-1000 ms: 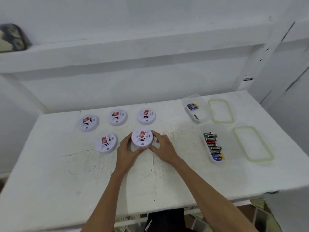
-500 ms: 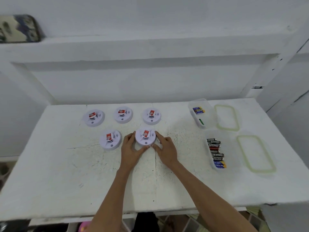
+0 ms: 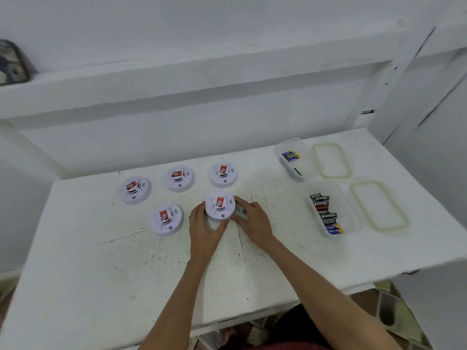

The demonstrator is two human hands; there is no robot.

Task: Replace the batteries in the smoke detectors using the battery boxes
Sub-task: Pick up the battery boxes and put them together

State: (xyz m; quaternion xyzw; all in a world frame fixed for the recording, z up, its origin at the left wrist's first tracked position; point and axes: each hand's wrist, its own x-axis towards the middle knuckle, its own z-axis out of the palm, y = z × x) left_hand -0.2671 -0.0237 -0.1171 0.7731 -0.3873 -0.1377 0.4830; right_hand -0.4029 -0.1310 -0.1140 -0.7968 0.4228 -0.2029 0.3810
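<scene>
A scuffed white table point(image 3: 75, 274) stands against a white wall, with a ledge running above its far edge. On the left half of the surface lie 5 smoke detectors, each face up with a red label. 3 form a row along the far edge: the far-left detector point(image 3: 134, 190), the far-middle detector point(image 3: 179, 178) and the far-right detector point(image 3: 223, 174). 2 lie closer to the middle: the front-left detector point(image 3: 166, 219) and the front-right detector point(image 3: 220, 206).

Both hands grip the front-right detector. The left hand point(image 3: 203, 224) curls round its left rim and the right hand point(image 3: 254, 219) round its right rim. Whether it rests on the surface or is just raised, I cannot tell.

Toward the right edge 2 clear battery boxes stand open, each with its lid just beside it. The far box point(image 3: 303, 162) holds a few blue-and-yellow batteries point(image 3: 291, 156) and has the far lid point(image 3: 331, 160). The near box point(image 3: 346, 210) holds a row of mostly dark batteries point(image 3: 324, 208) and has the near lid point(image 3: 379, 206).

The job looks to be at its very start. No detector is opened or turned over, and no loose battery lies on the surface. All 5 units seem left to do, beginning with the gripped 1. Which box is for fresh cells cannot be told.
</scene>
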